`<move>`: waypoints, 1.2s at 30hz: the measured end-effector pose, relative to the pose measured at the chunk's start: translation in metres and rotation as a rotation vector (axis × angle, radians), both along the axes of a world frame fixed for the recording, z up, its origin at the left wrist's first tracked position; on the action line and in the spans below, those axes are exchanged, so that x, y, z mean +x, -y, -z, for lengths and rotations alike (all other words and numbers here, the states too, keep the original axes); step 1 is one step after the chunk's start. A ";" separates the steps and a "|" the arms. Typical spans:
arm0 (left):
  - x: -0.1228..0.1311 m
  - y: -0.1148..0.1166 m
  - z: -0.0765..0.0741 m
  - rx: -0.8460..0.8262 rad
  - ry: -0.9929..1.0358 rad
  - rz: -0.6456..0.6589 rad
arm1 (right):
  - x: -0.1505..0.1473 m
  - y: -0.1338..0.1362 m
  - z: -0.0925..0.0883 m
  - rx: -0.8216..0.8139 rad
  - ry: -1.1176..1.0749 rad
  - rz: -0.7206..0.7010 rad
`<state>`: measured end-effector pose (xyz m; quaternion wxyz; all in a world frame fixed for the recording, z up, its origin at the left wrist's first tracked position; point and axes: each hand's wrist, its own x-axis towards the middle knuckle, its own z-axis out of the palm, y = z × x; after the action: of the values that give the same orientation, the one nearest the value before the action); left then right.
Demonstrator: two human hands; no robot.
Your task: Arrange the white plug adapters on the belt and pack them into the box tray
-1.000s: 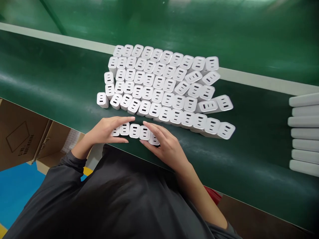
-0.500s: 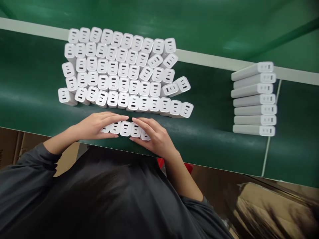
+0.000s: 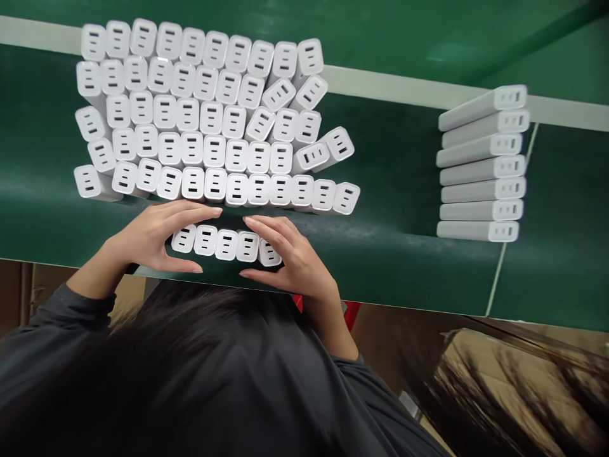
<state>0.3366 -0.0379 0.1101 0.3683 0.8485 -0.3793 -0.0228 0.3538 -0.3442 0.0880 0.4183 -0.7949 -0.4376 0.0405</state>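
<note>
A short row of white USB chargers stands on end near the table's front edge, port faces up. My left hand curves around the row's left end, thumb and fingers spread. Around the right end is my right hand, also open, its fingers partly covering the last charger. Both thumbs lie on the near side, apart from the chargers. Just beyond my hands, a large block of the same white chargers stands upright in several rows; a few at its right side lean or are turned.
Off to the right, a column of white chargers lies flat, port ends facing right. A pale strip crosses the green table. Below its front edge are a red object and brown cardboard.
My hands have opened, and their thumbs have drawn back from the short row, uncovering more of it. The view has shifted, so the charger block appears larger and higher up.
</note>
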 end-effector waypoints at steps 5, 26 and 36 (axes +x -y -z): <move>0.001 0.002 -0.001 0.012 0.005 0.016 | 0.003 0.008 -0.005 0.036 -0.072 -0.096; -0.002 0.000 -0.003 0.057 0.069 -0.034 | -0.009 -0.021 -0.021 -0.267 0.312 0.119; -0.004 -0.001 -0.002 0.059 0.091 -0.032 | -0.012 -0.036 -0.026 -0.259 0.375 0.152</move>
<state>0.3322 -0.0369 0.1125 0.3259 0.8651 -0.3811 0.0105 0.3416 -0.3079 0.1143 0.2259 -0.8662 -0.4378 -0.0835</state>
